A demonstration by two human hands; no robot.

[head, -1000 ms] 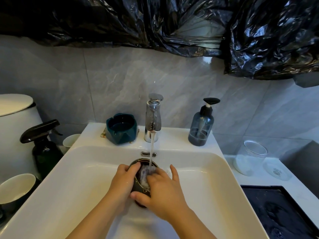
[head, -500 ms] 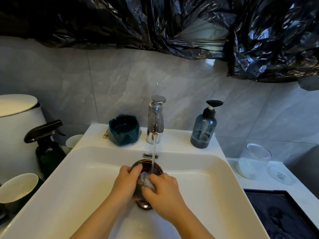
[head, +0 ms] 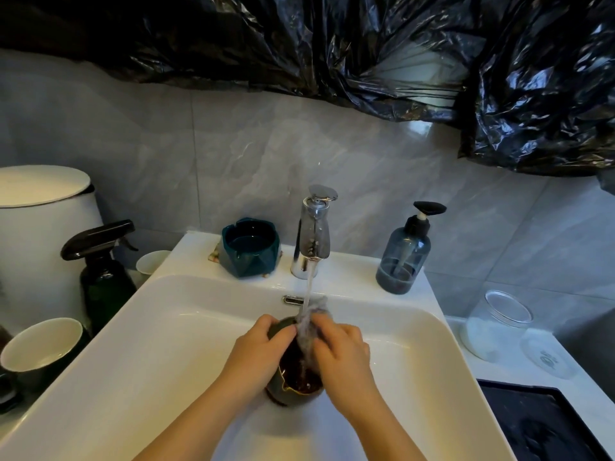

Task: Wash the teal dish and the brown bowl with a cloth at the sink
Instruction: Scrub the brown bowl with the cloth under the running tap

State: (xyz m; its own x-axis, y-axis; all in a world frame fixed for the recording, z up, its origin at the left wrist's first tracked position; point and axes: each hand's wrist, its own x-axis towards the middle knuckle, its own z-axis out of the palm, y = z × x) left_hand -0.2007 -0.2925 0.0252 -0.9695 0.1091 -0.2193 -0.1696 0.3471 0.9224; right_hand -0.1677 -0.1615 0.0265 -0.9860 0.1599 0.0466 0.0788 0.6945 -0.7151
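While water (head: 307, 287) runs, white sink (head: 186, 331), grey wall tiles (head: 253, 154), black plastic (head: 332, 44) above

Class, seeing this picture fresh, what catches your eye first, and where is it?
In the white sink, the left hand grips the brown bowl while the right hand holds a grey cloth at its rim under the running tap. Crumpled black plastic spans the top of the wall, and the teal dish sits on the ledge left of the tap.

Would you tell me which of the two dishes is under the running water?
The brown bowl, held by the left hand inside the sink; the teal dish stands on its back rim beside the faucet.
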